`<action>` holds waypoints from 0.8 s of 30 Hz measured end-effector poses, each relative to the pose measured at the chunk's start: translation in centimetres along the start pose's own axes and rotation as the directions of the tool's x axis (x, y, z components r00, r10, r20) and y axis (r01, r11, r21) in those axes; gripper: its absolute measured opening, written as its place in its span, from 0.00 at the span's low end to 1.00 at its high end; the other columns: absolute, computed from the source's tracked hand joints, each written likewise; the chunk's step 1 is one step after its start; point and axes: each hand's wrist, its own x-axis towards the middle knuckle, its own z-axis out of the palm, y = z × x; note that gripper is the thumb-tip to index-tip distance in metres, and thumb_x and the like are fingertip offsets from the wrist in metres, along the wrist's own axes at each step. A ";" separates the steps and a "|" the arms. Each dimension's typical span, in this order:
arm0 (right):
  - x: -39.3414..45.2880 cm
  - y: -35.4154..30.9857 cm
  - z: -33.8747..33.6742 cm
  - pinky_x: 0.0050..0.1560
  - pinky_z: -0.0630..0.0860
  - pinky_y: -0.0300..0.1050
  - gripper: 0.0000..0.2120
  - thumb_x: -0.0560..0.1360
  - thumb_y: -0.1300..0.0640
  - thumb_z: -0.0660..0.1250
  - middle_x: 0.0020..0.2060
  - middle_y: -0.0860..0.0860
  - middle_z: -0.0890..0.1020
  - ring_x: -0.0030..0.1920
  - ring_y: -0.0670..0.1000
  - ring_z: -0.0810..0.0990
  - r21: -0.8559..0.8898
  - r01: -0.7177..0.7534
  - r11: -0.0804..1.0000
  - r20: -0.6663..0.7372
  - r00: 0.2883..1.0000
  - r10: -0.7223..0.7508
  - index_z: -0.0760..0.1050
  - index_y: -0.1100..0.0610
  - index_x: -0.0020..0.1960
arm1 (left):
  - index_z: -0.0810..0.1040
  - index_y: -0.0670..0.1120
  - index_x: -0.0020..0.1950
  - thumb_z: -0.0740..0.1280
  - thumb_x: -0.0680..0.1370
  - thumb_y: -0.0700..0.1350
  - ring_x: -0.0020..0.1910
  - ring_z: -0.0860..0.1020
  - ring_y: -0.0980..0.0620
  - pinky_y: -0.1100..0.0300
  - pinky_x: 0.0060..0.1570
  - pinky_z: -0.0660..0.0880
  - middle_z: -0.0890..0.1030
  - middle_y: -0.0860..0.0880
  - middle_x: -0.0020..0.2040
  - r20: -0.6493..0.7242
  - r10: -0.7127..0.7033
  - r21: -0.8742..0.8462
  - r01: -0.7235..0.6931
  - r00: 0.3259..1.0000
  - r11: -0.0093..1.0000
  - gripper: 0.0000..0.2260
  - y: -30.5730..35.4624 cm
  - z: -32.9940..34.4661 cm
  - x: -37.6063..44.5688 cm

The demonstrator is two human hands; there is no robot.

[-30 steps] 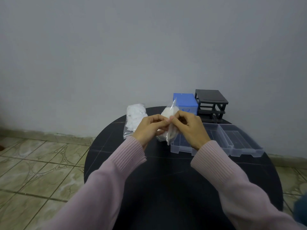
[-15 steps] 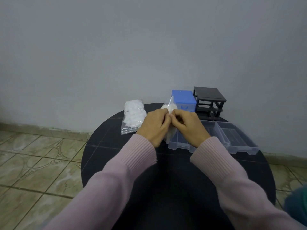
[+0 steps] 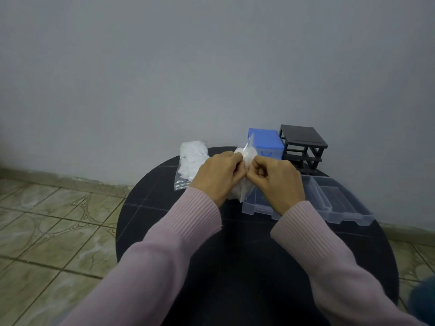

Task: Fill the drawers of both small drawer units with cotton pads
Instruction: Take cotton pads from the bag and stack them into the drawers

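I have one view only, from the head camera, looking forward and down over both forearms. The left hand and right hand meet close in at centre frame; beyond them the round table ends at a wall, floor tiles left of the left hand.

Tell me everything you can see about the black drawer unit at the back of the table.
The black drawer unit is a small open frame, plastic by its look, with a flat square top and bare rails showing where its drawers would slide. No drawers are in it. It stands upright at the far edge of the round black table, near the wall, close beside the blue drawer unit; whether they touch is unclear. Neither hand touches it.
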 end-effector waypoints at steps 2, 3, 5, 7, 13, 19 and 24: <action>0.1 0.1 -0.4 0.32 0.63 0.41 0.15 0.75 0.54 0.63 0.23 0.44 0.65 0.28 0.47 0.67 -0.070 -0.041 0.997 -0.023 0.999 0.040 0.64 0.51 0.31 | 0.65 0.43 0.39 0.57 0.81 0.44 0.38 0.71 0.46 0.52 0.41 0.69 0.70 0.47 0.37 -0.027 -0.028 0.041 0.029 0.999 0.999 0.11 -0.2 -0.2 0.1; 0.2 0.3 -0.7 0.34 0.65 0.42 0.16 0.75 0.54 0.63 0.23 0.44 0.66 0.29 0.49 0.68 -0.092 -0.071 0.993 -0.034 0.997 0.068 0.63 0.50 0.30 | 0.65 0.43 0.39 0.56 0.81 0.44 0.38 0.70 0.46 0.54 0.39 0.67 0.69 0.47 0.38 -0.046 -0.043 0.064 0.046 0.998 0.997 0.11 -0.4 -0.4 0.1; 0.6 1.0 -1.4 0.36 0.69 0.44 0.14 0.75 0.54 0.62 0.25 0.46 0.69 0.32 0.51 0.72 -0.116 -0.126 0.985 -0.047 0.992 0.121 0.67 0.52 0.32 | 0.66 0.44 0.40 0.55 0.81 0.44 0.37 0.67 0.49 0.58 0.37 0.62 0.68 0.49 0.38 -0.066 -0.071 0.140 0.080 0.995 0.987 0.10 -0.9 -1.0 0.3; 0.9 1.8 -2.1 0.40 0.73 0.46 0.11 0.75 0.53 0.63 0.29 0.49 0.74 0.35 0.53 0.75 -0.137 -0.179 0.974 -0.041 0.984 0.175 0.72 0.54 0.34 | 0.66 0.45 0.41 0.54 0.81 0.45 0.37 0.66 0.50 0.59 0.36 0.59 0.68 0.49 0.38 -0.077 -0.089 0.221 0.104 0.993 0.970 0.10 -1.4 -1.5 0.3; 0.9 2.3 -2.0 0.40 0.74 0.47 0.14 0.75 0.52 0.63 0.28 0.47 0.72 0.35 0.52 0.75 -0.123 -0.213 0.969 0.015 0.976 0.216 0.70 0.51 0.31 | 0.65 0.45 0.41 0.51 0.82 0.48 0.35 0.66 0.50 0.59 0.32 0.56 0.67 0.52 0.37 -0.127 -0.122 0.378 0.162 0.984 0.912 0.12 -1.4 -1.8 0.0; 0.7 2.3 -1.6 0.41 0.75 0.47 0.17 0.77 0.50 0.60 0.26 0.46 0.71 0.34 0.51 0.74 -0.157 -0.258 0.953 -0.009 0.966 0.260 0.66 0.51 0.30 | 0.67 0.46 0.39 0.51 0.81 0.49 0.34 0.67 0.50 0.59 0.32 0.57 0.69 0.51 0.34 -0.150 -0.180 0.373 0.224 0.972 0.900 0.13 -1.5 -1.5 0.1; 0.8 2.4 -1.5 0.38 0.80 0.46 0.13 0.78 0.59 0.61 0.35 0.55 0.80 0.32 0.46 0.81 0.342 -0.298 0.891 0.057 0.953 0.297 0.73 0.62 0.37 | 0.70 0.48 0.45 0.53 0.81 0.56 0.41 0.72 0.52 0.58 0.38 0.65 0.72 0.55 0.39 -0.136 -0.122 0.141 0.141 0.983 0.980 0.14 -1.8 -1.3 0.0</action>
